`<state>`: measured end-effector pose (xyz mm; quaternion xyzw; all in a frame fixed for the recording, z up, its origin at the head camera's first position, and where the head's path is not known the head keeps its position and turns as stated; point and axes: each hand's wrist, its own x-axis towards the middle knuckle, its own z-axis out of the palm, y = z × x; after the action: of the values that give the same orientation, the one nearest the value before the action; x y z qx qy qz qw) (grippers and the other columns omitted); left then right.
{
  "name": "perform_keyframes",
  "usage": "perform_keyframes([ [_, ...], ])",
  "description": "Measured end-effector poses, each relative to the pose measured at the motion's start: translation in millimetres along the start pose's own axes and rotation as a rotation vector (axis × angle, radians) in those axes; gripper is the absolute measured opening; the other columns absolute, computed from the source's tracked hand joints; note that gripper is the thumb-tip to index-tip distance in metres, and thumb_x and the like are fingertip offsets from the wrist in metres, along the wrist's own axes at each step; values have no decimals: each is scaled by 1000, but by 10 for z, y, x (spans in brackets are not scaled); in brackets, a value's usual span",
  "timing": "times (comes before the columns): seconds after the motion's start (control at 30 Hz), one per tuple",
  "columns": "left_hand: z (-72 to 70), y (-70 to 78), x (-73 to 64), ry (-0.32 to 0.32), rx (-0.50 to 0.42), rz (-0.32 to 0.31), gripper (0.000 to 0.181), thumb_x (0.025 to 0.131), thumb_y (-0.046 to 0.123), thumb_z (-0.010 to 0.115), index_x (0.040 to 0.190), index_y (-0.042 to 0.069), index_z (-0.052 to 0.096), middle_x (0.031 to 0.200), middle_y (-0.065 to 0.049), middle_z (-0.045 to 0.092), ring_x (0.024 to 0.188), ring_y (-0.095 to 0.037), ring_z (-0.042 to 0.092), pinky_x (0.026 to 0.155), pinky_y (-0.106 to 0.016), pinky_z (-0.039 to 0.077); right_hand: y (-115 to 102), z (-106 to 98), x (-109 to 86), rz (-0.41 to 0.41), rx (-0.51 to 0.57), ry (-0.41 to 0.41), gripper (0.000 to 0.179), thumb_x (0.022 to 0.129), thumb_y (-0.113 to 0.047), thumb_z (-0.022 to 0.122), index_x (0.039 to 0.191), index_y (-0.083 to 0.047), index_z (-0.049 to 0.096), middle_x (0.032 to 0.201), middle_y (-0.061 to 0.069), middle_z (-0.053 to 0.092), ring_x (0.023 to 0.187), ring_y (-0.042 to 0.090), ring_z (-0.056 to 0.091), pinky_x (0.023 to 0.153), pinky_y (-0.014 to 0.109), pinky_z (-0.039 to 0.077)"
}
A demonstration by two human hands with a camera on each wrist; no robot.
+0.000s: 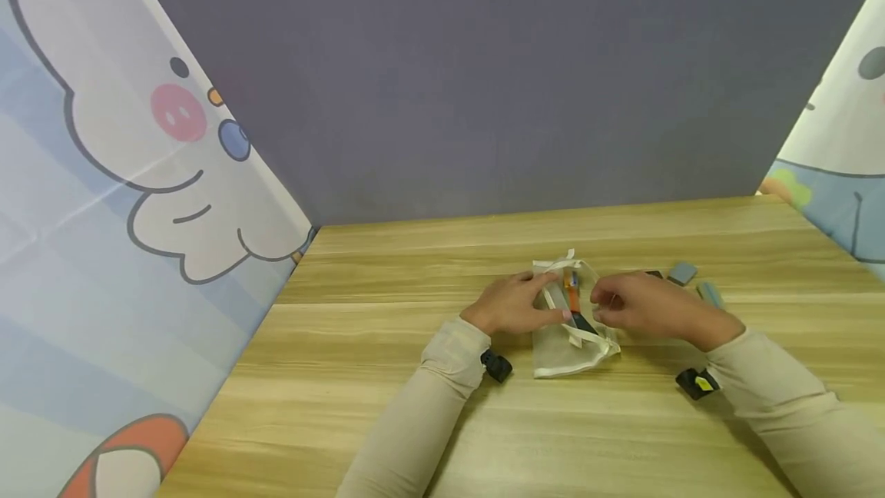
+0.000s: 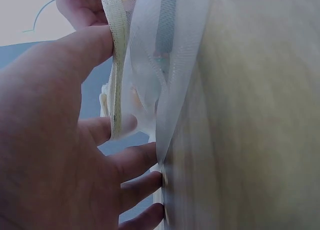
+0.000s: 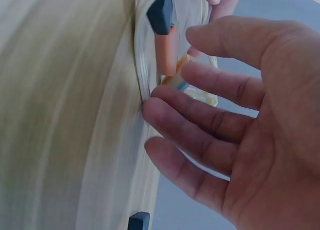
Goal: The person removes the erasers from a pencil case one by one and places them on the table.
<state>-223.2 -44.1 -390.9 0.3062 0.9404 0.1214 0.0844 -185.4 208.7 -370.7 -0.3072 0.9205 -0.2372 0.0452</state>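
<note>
**Technician A:** Start with the surroundings. A grey panel stands upright behind your wood-grain tabletop, and a cartoon-printed cloth hangs on the left.

**Technician B:** Your two beige sleeves extend over the tabletop. Where is the pouch?

**Technician A:** The translucent mesh pouch, edged in cream tape, lies on the tabletop between your hands. Its mouth gapes.

**Technician B:** State of each hand?

**Technician A:** Your right hand is beside the mouth, its fingers slightly bent and its thumb apart from the fingertips. Your left hand is spread; its thumb and forefinger touch the taped edge, well apart from each other.

**Technician B:** Now the small parts.

**Technician A:** Inside the pouch you have an orange cylindrical item and a dark angular item; whether they form one piece, you cannot tell. Past your right hand lie a teal block and a grey block, near each other.
</note>
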Motion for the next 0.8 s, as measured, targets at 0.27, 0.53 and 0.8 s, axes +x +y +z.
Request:
perform_keyframes([
  [0.27,-25,4,-8,-10,-2,-5,76,92,78,42,158,41,29,154,4,45,146,-18,32,111,-51,35,-38,18,12,21,-18,11,10,95,-21,71,104,-15,71,97,-7,68,85,8,65,74,38,55],
  [0.53,-23,0,-16,-9,-16,-7,76,92,76,43,158,40,29,154,3,44,147,-18,31,111,-51,34,-73,79,30,-19,7,8,16,94,-28,74,105,-17,71,97,-9,67,83,7,64,70,33,54],
  [0.8,-6,-10,-10,-3,-1,-5,76,93,75,44,158,39,29,155,1,43,146,-19,32,111,-50,35,-101,93,6,-25,-43,-11,17,92,-23,75,107,-17,70,103,-5,63,87,12,62,71,33,53],
])
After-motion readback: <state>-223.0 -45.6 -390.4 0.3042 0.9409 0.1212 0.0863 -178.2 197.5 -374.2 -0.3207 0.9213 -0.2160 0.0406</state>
